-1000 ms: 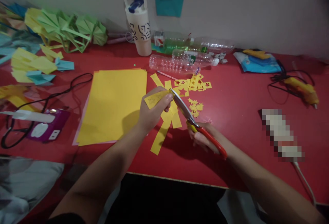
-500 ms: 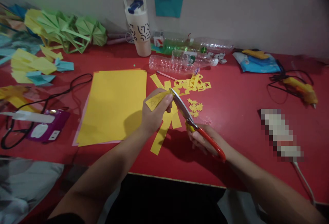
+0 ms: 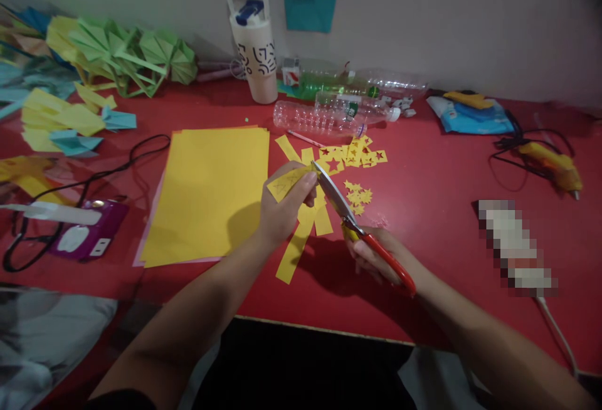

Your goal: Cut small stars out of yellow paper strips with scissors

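Note:
My left hand (image 3: 282,209) pinches a yellow paper strip (image 3: 286,183) with star outlines drawn on it. In my right hand (image 3: 376,256) are red-handled scissors (image 3: 348,214), their blades pointing up and left, with the tips at the strip's right end beside my left thumb. Beneath and around my left hand lie more yellow strips (image 3: 295,256). Cut-out yellow stars (image 3: 359,197) form a small pile just above my right hand. Behind them are yellow pieces with star-shaped holes (image 3: 360,153). A stack of yellow sheets (image 3: 207,197) lies left of my left hand.
Clear plastic bottles (image 3: 310,118) and a white tumbler (image 3: 256,59) are at the back. Folded paper shapes (image 3: 117,52) and a purple box (image 3: 89,231) lie left. A wipes pack (image 3: 465,115), an orange glue gun (image 3: 552,162) and a blurred-out object (image 3: 512,244) are right.

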### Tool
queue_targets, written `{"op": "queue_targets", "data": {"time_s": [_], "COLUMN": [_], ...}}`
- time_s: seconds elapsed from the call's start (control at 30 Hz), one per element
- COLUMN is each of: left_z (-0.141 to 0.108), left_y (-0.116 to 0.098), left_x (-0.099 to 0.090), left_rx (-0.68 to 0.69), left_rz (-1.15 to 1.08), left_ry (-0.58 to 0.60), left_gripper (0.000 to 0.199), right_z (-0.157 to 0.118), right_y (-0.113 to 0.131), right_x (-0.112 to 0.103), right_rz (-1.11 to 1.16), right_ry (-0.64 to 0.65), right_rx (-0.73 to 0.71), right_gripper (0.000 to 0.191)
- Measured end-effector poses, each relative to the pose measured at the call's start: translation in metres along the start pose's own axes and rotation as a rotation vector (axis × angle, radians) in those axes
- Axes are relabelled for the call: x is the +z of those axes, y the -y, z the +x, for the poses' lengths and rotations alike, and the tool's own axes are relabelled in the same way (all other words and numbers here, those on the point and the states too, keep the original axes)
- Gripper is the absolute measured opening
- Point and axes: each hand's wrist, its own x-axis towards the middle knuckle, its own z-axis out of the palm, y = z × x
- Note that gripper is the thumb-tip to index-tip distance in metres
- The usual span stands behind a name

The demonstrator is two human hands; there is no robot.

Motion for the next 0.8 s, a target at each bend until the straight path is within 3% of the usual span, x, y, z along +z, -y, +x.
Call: {"op": "queue_targets", "data": {"time_s": [0.27,0.4,0.57,0.8], "left_z": [0.001,0.005,0.01,0.012], "left_y": [0.002,0.002,-0.001,-0.003], "left_x": [-0.004,-0.006,-0.009,-0.014], "left_rx": [0.006,-0.025,-0.013,-0.034], "left_rz": [-0.024,-0.01,-0.047,0.001], "left_ry": [0.014,-0.035,-0.108,-0.048], "left_gripper": [0.02,0.023,0.009,0.01], "right_z": [0.001,0.002,0.003,0.004], "right_y": [0.003,0.006,0.009,0.0], "right_x": [-0.001,-0.002,-0.002,-0.008], "right_rz": [-0.038,-0.066,-0.055,-0.07], "right_ry": [-0.016,-0.021,-0.011,0.025], "right_rx": [-0.003,-0.021,-0.006,-0.038], "right_gripper": [0.061,0.061,0.062,0.06]}}
